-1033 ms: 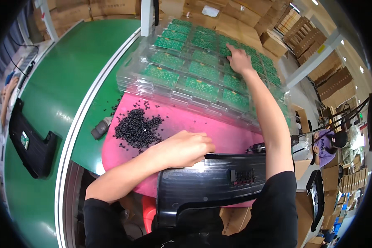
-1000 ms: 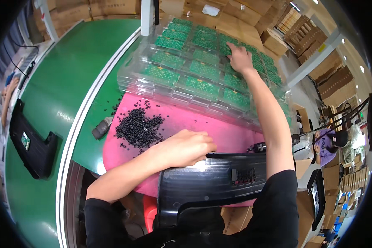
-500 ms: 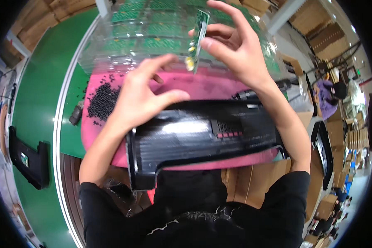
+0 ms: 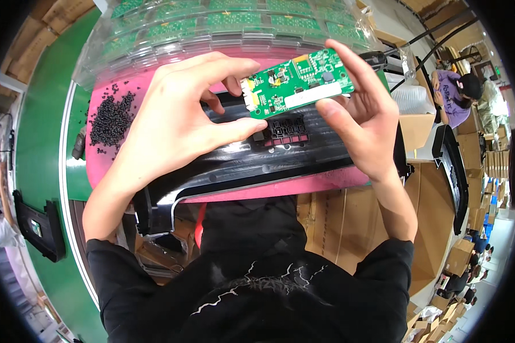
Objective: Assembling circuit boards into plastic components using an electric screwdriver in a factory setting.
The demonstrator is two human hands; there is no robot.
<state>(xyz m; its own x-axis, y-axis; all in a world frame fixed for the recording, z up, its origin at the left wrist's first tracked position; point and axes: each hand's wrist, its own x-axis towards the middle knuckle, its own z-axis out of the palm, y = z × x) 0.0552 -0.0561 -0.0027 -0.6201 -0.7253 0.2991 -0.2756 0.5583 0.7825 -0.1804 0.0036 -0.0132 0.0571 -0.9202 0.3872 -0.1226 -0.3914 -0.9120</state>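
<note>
A green circuit board point(image 4: 297, 80) with white connectors at its left end and a white strip along its lower edge is held up, tilted, above a black plastic housing point(image 4: 234, 166). My right hand point(image 4: 369, 114) grips the board's right end between thumb and fingers. At the left end, my left hand point(image 4: 180, 111) has its thumb at the lower corner and a fingertip at the upper one. Below the board, the housing lies across a pink mat point(image 4: 332, 177), its slotted grid point(image 4: 286, 131) partly in sight.
Clear plastic trays of green boards point(image 4: 171, 31) are stacked behind the mat. Small black parts point(image 4: 111, 120) lie heaped at left. More black housings rest on the green table point(image 4: 40, 228) and at right point(image 4: 452, 177). A person in purple point(image 4: 455, 100) sits beyond a cardboard box point(image 4: 420, 134).
The board has turned from edge-on to showing its component side and come lower and nearer. My left hand has moved to its left end. The housing appears shifted left and tilted.
</note>
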